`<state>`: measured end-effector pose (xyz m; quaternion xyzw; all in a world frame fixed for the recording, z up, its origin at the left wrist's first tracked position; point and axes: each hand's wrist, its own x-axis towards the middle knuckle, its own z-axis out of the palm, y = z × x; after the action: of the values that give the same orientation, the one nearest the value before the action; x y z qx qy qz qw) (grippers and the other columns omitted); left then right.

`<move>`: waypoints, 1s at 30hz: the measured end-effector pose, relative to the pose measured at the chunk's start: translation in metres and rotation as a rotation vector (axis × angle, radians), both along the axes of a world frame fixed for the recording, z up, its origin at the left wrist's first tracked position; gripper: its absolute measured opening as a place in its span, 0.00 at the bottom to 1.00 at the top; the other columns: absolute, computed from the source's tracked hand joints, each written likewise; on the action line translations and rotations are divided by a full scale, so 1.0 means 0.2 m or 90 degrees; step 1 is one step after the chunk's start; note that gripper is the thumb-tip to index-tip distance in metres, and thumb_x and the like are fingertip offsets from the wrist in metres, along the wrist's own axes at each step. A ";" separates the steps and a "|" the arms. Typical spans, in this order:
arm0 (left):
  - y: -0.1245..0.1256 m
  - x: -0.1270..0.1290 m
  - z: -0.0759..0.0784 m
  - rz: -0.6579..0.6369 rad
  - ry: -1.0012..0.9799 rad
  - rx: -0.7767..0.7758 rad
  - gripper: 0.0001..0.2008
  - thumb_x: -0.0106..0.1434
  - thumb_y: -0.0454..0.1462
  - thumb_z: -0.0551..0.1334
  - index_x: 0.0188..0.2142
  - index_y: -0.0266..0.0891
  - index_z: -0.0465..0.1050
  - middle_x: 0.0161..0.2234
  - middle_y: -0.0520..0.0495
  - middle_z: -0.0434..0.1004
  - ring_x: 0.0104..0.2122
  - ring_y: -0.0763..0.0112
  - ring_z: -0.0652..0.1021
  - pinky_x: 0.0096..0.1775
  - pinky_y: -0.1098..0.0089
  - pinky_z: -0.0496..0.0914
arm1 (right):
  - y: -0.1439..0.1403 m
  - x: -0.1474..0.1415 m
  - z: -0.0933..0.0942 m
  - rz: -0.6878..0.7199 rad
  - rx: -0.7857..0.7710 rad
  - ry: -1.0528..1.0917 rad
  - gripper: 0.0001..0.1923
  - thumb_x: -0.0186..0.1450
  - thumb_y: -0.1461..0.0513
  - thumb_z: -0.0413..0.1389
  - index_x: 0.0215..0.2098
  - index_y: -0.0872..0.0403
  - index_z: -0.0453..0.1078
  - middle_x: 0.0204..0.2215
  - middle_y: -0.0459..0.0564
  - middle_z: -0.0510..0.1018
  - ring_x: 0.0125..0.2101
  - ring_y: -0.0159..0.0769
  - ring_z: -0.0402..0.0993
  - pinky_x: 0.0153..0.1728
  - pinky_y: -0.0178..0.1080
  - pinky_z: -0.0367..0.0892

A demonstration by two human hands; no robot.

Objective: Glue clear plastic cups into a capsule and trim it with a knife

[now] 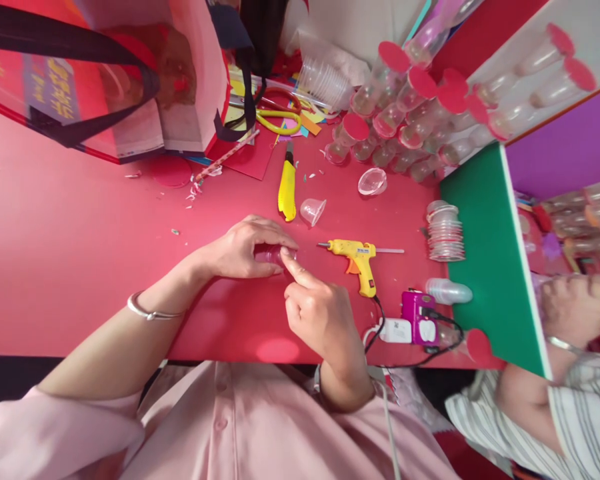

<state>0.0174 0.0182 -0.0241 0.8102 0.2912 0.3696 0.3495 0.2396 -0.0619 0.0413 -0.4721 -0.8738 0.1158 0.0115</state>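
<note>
Left hand (245, 250) and right hand (315, 310) both pinching small clear cup (275, 255) on red tabletop (80, 253), glue gun (357, 257) label unreadable.

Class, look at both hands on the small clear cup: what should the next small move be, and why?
Probably press the right hand's forefinger down on the small clear cup while the left hand grips it. That finger already touches the cup, and the glue gun lies set down beside them.
</note>
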 end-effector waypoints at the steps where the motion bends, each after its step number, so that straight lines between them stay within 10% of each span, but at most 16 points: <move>1: 0.00 0.00 0.00 0.000 0.000 0.002 0.20 0.61 0.34 0.72 0.54 0.44 0.84 0.47 0.43 0.89 0.48 0.58 0.86 0.56 0.61 0.76 | 0.00 0.00 0.00 0.000 0.002 -0.001 0.15 0.67 0.69 0.52 0.24 0.51 0.72 0.70 0.46 0.72 0.22 0.28 0.70 0.26 0.41 0.55; 18: 0.02 -0.03 0.05 -0.061 -0.019 -0.077 0.39 0.46 0.25 0.63 0.57 0.48 0.85 0.49 0.44 0.89 0.50 0.51 0.86 0.54 0.58 0.78 | -0.01 0.00 -0.02 -0.015 0.033 0.008 0.14 0.64 0.68 0.53 0.22 0.51 0.71 0.71 0.38 0.68 0.21 0.28 0.68 0.24 0.42 0.52; 30: -0.01 -0.02 0.04 -0.002 -0.056 -0.175 0.21 0.59 0.42 0.78 0.52 0.44 0.87 0.46 0.39 0.89 0.48 0.53 0.86 0.53 0.58 0.79 | -0.01 -0.01 -0.08 0.029 0.151 0.056 0.14 0.66 0.69 0.54 0.24 0.51 0.72 0.68 0.44 0.74 0.24 0.30 0.74 0.25 0.41 0.57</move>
<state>0.0128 0.0170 -0.0162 0.7382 0.3221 0.3605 0.4705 0.2376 -0.0631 0.0259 -0.4423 -0.8904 0.0321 0.1028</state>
